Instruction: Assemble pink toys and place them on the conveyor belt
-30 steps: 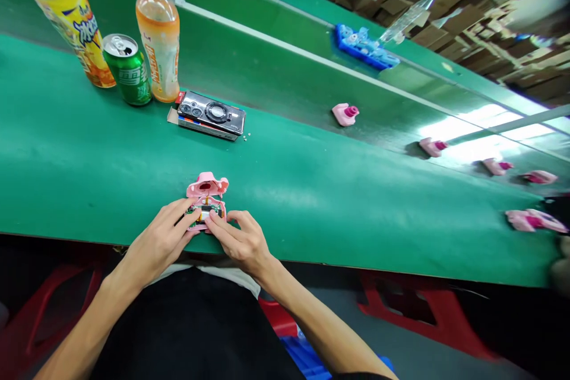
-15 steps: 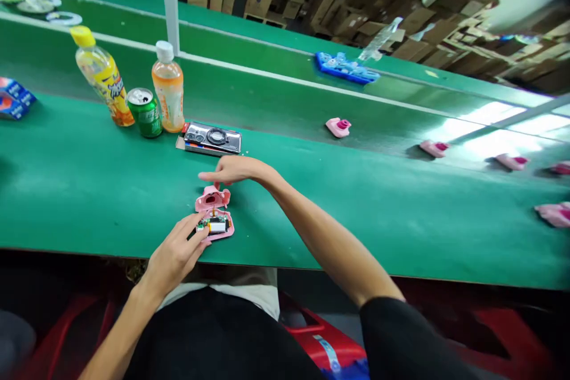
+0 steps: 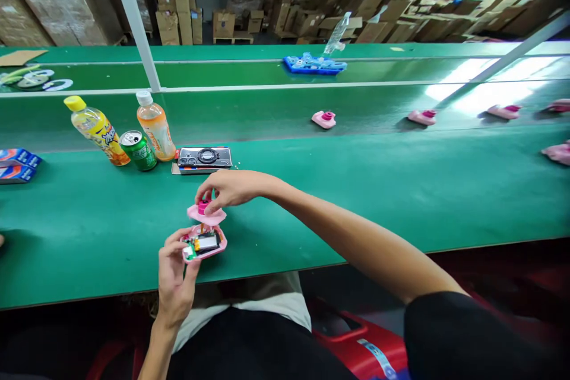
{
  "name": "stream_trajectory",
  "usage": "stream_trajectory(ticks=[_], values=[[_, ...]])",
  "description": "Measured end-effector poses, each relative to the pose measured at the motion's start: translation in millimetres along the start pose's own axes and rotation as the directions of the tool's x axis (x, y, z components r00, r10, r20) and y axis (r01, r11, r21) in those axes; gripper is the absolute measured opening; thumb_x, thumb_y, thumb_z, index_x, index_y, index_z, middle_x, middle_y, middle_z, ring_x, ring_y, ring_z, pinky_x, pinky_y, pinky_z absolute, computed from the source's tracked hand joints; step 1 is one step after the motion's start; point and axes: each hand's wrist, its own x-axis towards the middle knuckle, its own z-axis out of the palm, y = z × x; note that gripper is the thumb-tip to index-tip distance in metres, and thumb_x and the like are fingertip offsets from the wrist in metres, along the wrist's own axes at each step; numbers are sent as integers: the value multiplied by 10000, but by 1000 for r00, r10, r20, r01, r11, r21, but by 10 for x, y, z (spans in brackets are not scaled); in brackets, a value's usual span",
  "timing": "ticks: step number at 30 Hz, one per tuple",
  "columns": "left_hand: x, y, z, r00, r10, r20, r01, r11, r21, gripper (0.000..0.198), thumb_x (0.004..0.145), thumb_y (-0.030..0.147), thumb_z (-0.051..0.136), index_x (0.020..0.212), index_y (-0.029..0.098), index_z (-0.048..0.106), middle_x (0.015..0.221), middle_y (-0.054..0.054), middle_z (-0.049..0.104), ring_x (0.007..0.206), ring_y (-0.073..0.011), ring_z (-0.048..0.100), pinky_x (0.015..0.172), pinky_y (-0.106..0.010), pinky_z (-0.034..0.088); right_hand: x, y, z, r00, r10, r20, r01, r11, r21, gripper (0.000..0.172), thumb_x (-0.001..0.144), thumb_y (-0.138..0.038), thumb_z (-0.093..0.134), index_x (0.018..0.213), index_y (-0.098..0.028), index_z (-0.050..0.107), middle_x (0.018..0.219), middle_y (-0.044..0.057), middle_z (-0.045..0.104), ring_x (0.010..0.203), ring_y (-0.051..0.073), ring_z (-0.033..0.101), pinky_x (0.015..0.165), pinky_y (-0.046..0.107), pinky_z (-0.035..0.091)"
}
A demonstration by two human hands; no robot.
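Pink open shell (image 3: 223,243), by the green table's (image 3: 356,202) near edge, is pinched at eight o'clock by the left hand (image 3: 176,279), while at twelve the front cover (image 3: 211,218) has just been gripped by its knob (image 3: 202,207) in the right hand's (image 3: 222,188) fingertips, so both halves are now controlled.

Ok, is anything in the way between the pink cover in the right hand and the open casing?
No loose object shows between the pink cover in the right hand and the open casing in the left hand; a thin orange strip is visible in the gap.
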Motion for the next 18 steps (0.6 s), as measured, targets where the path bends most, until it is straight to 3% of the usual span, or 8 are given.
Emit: stream_trajectory(ticks=[3,5,10,15,17,18], values=[[82,-35,78,980,-140,-140,118,981,-156,302,1047,381,492,1314,245,525,1400,-131,587,1313,-209,598,998,-305,564,-175,34,19,967,-219,-127,231,969,89,294,935,-151,684,1221,-185,740,1125,37,771,878,124,655,784,219,485],[162,-33,147,955,-245,-169,207,955,-214,358,1053,419,474,1373,263,512,1434,-113,567,1340,-187,574,969,-238,556,-223,22,26,948,-275,-160,289,955,71,296,958,-164,662,1248,-177,723,1151,45,761,893,127,648,791,223,488],[374,117,284,936,-332,-117,290,915,-282,437,1060,467,443,1442,260,484,1469,-103,563,1392,-199,540,1088,-280,501,-202,-74,-77,936,-334,-109,335,942,-12,311,989,-157,621,1286,-183,707,1129,47,753,870,124,628,769,221,472],[528,248,358,939,-329,-99,266,878,-397,419,1056,453,461,1401,234,551,1451,-115,604,1357,-230,584,1157,-384,470,-109,-147,-190,948,-312,-66,308,949,-59,312,975,-171,646,1278,-185,717,1071,38,763,830,114,625,724,208,441],[576,265,383,942,-322,-96,243,851,-465,393,1058,437,452,1351,214,589,1387,-126,651,1277,-248,645,1101,-441,524,-126,-181,-128,934,-240,-263,209,968,-141,243,960,-236,688,1179,-159,757,1040,51,765,827,125,628,701,224,408],[596,268,394,943,-317,-103,228,839,-494,383,1061,432,444,1320,203,610,1355,-129,671,1237,-250,669,1074,-456,544,-153,-197,-62,894,-184,-409,115,976,-186,204,963,-294,692,1065,-145,787,983,58,766,812,135,625,686,240,383]])
